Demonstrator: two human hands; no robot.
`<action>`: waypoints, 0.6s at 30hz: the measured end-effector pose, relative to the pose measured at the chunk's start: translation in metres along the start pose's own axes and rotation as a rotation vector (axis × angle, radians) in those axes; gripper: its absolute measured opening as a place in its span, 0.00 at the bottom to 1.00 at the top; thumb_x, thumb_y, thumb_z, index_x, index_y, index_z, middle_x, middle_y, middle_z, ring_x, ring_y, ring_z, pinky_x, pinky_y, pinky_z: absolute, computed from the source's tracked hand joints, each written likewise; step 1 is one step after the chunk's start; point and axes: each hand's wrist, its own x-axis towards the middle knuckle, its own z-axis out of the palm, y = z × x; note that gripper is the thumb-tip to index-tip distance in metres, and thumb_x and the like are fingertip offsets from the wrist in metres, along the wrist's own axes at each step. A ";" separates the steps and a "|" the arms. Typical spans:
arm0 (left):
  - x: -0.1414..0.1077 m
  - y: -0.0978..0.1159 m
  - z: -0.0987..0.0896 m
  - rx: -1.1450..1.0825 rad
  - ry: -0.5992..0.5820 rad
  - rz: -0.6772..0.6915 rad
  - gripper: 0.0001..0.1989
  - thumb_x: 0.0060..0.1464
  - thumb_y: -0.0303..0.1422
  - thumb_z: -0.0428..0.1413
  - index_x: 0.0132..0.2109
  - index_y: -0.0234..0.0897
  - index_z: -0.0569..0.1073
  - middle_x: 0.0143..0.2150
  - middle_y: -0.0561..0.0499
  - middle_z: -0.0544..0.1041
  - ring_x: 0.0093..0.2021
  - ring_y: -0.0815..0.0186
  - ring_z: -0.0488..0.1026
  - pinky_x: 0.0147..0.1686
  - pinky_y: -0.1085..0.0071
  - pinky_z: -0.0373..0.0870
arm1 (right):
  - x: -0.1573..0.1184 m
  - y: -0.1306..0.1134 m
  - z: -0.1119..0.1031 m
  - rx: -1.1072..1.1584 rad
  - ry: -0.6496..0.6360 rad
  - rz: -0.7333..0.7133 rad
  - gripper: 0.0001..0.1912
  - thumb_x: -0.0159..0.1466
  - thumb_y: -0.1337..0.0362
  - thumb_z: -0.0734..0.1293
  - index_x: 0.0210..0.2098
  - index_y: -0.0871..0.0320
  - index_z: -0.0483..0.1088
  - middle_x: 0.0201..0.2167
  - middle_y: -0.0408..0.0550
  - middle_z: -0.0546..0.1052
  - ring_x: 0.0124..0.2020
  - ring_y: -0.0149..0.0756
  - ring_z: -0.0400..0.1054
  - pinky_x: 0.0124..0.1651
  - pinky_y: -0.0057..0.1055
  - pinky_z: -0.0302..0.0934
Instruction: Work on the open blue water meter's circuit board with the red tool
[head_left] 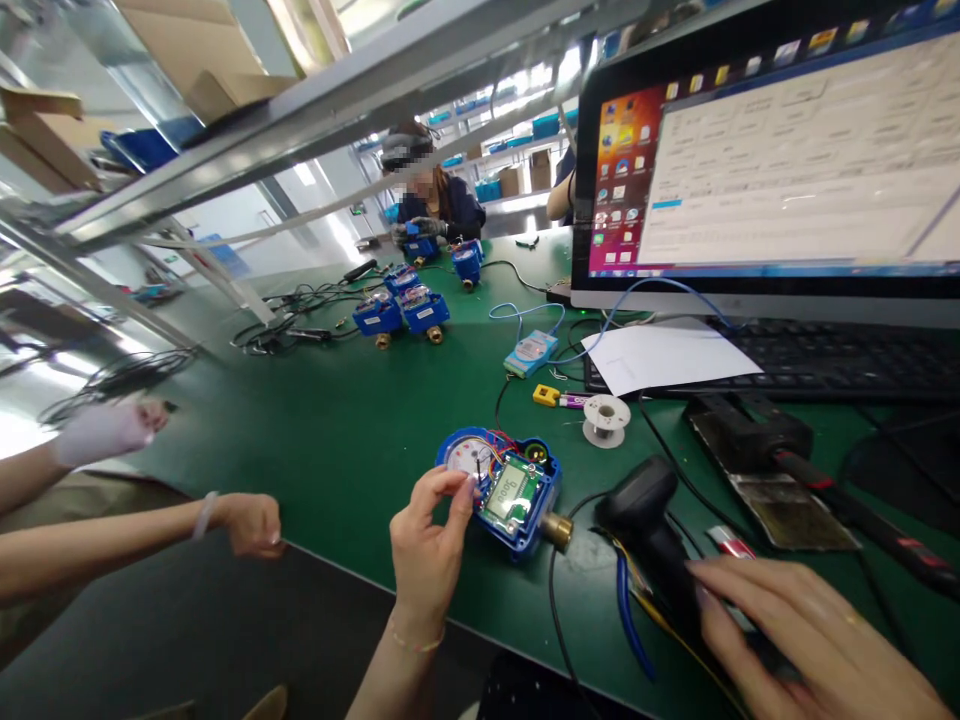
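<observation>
My left hand (431,545) pinches thumb and fingertip together at the near left edge of an opened blue water meter (517,545). What the pinch holds, if anything, is too small to make out. The meter shows a round dial, a green circuit board (534,490) with a small display, thin red wires and a brass pipe end (557,531). On the right, my right hand (802,630) closes over the handle of a black barcode scanner (645,500), whose head points toward the meter. Blue-handled pliers (626,610) lie beside the scanner, partly hidden.
Behind the meter are a solder wire spool (606,420), a yellow item (546,396), a light-blue adapter box (531,353), paper (667,355), a keyboard (847,345) and a monitor (772,170). More blue meters (425,310) stand farther back. Co-workers' hands (251,524) show left; another person sits opposite.
</observation>
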 end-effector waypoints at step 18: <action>0.008 0.002 0.003 -0.138 -0.165 -0.216 0.10 0.43 0.30 0.61 0.33 0.36 0.67 0.31 0.55 0.66 0.30 0.70 0.65 0.33 0.74 0.62 | 0.197 -0.014 0.110 0.340 -1.066 -0.207 0.03 0.57 0.67 0.68 0.32 0.58 0.75 0.30 0.44 0.72 0.34 0.31 0.65 0.38 0.24 0.55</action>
